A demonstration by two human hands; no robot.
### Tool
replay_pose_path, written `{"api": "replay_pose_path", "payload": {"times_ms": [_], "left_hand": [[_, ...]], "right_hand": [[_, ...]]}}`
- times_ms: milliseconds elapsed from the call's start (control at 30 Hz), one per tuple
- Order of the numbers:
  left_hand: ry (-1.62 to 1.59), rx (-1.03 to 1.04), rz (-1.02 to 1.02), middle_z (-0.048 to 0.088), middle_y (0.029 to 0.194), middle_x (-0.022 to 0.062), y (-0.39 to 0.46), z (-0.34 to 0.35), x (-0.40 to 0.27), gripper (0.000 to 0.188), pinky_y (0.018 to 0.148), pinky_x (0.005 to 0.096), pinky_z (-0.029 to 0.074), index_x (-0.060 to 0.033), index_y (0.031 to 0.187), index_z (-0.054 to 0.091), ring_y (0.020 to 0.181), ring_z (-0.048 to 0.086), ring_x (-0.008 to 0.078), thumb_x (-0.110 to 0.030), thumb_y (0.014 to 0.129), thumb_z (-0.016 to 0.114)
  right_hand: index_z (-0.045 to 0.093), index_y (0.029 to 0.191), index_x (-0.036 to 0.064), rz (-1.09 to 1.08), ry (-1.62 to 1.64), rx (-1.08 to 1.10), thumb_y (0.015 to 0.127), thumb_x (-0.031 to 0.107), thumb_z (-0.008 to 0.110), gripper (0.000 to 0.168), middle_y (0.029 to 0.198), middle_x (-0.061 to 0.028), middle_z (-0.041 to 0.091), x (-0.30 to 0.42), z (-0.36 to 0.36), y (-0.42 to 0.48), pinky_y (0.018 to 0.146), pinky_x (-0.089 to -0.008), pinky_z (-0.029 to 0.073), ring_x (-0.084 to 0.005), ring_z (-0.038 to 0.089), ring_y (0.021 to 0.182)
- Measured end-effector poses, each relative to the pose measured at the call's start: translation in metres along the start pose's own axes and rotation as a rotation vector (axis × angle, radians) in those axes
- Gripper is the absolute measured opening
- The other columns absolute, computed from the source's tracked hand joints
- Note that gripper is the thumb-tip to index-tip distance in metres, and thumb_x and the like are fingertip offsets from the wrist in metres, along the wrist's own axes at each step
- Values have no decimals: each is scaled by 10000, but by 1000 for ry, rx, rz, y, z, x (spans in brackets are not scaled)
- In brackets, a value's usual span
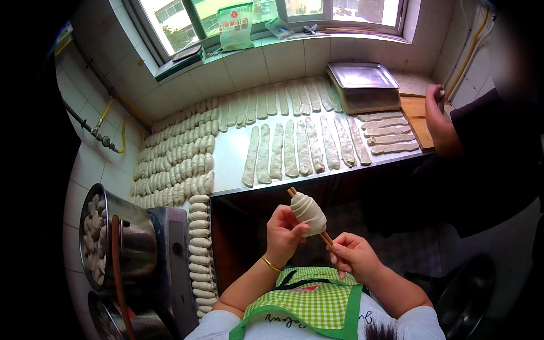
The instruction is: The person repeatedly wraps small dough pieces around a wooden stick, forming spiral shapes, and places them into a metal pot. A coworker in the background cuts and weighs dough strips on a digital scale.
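Observation:
A strip of pale dough point(309, 214) is wound in a spindle shape around a pair of wooden chopsticks point(326, 238), whose tips poke out at the top. My left hand point(285, 231) holds the wound dough from the left, thumb against its lower part. Below and to the right, my right hand point(355, 255) grips the chopsticks' other ends. The bundle is tilted in the air in front of the counter's edge. Beyond it, flat dough strips point(291, 148) lie in rows on the white counter point(227, 163).
Wound dough rolls point(174, 157) fill the counter's left side, and more point(199, 255) line its near arm. A steel pot point(127, 242) holds dough pieces beside a stove point(172, 255). A lidded container point(365, 91) stands at the back. A co-worker's arm point(442, 123) is beside a wooden board point(414, 119).

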State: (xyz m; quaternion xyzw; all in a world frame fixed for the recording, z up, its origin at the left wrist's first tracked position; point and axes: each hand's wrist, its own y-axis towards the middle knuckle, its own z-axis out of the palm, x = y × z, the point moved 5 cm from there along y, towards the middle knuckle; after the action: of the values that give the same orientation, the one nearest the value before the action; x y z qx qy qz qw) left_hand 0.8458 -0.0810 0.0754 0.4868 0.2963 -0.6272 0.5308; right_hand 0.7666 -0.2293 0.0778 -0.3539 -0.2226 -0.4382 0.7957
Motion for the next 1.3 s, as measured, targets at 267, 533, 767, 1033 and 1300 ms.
{"api": "replay_pose_path", "payload": {"times_ms": [267, 533, 767, 1033, 1300], "left_hand": [[-24, 250, -395, 565, 898, 60, 5, 25, -28, 616, 526, 193, 466, -16, 1232, 356, 668, 558, 96, 39, 694, 651], [247, 460, -307, 554, 1001, 36, 1, 26, -25, 612, 727, 238, 482, -49, 1230, 420, 870, 548, 92, 30, 679, 675], [1254, 765, 304, 572, 787, 44, 21, 24, -99, 360, 622, 240, 459, -59, 1056, 530, 723, 568, 133, -81, 718, 649], [1618, 946, 628, 512, 670, 61, -2, 73, -94, 134, 544, 311, 429, -74, 702, 449, 622, 530, 204, -133, 721, 569], [601, 902, -838, 524, 639, 87, 0, 18, -53, 144, 542, 303, 436, -41, 894, 535, 561, 521, 201, -162, 856, 465]], "right_hand": [[504, 892, 25, -142, -162, -65, 867, 126, 498, 104, 711, -53, 547, 6, -3, 10, 489, -207, 463, -63, 483, 519], [532, 710, 38, -193, -792, -211, 774, 209, 650, 217, 601, -9, 528, 24, 9, 4, 469, -234, 405, -62, 504, 567], [581, 719, 72, -545, -1472, -220, 801, 292, 563, 236, 624, -103, 563, 64, 16, -23, 500, -349, 433, -282, 545, 556], [505, 649, 84, -866, -1756, -232, 695, 217, 627, 186, 541, -75, 512, 85, 43, -34, 482, -361, 421, -252, 535, 516], [526, 751, 63, -734, -1889, 14, 757, 210, 589, 160, 698, -81, 534, 82, 50, -35, 486, -340, 448, -244, 553, 545]]}}
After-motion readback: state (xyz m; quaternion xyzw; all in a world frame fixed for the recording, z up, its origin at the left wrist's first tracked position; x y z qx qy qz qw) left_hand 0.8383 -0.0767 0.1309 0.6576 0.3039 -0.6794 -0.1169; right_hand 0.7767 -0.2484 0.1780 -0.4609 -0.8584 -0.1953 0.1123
